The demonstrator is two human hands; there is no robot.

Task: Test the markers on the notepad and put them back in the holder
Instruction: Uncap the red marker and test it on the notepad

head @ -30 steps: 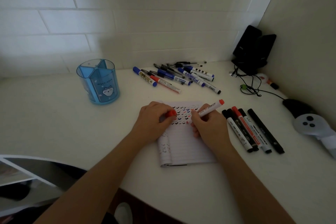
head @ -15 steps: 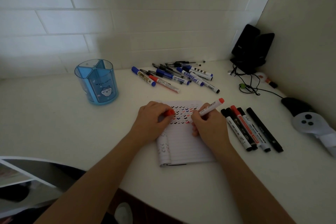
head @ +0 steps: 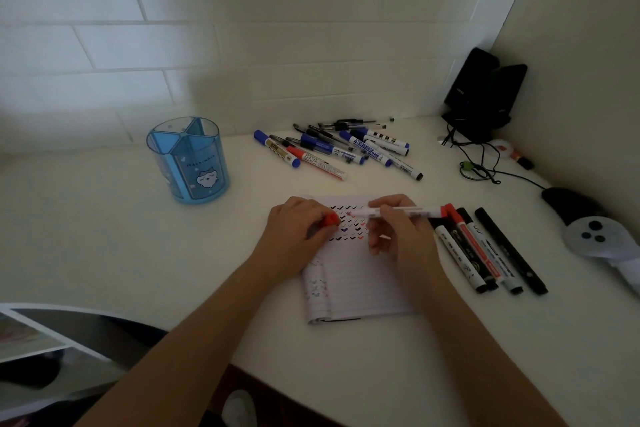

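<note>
Red marker (head: pixel 398 211) lies nearly level in the right hand (head: pixel 403 239), pinched between thumb and curled fingers. Its uncapped tip points left over the check marks at the top of the notepad (head: pixel 356 284); the dim light does not show whether the tip touches the page. The left hand (head: pixel 294 236) rests on the notepad's upper left corner, its fingers closed round the red cap (head: pixel 329 219), which sits just beside the marker's tip. The marker's red tail reaches past the notepad's right edge, over the tops of four markers (head: pixel 485 253) laid side by side close to that edge. A loose pile of markers (head: pixel 339 149) lies beyond the notepad, near the back wall. The blue holder (head: pixel 188 159) stands upright well apart to the left, with a broad stretch of white desk (head: pixel 104 236) between it and the notepad. The notepad's lower edge lies near the desk's front edge.
</note>
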